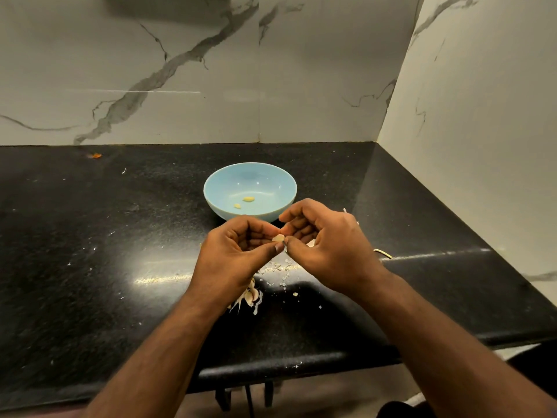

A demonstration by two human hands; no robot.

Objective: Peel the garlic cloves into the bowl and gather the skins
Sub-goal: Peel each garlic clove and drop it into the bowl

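Peeling was the step in hand: the left hand and right hand met just in front of the blue bowl, fingers curled, both pinching one garlic clove between thumb and forefinger. Two peeled cloves lay in the bowl (skins littered the counter beneath). Next, probably, came stripping the remaining skin, then dropping the clove in.

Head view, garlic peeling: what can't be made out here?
- Clove pinched between left hand and right hand: mostly covered by fingertips, so how much skin is left is unclear.
- Garlic pile on the counter: partly behind the left wrist.
- Two pieces in the bowl: too small to judge.
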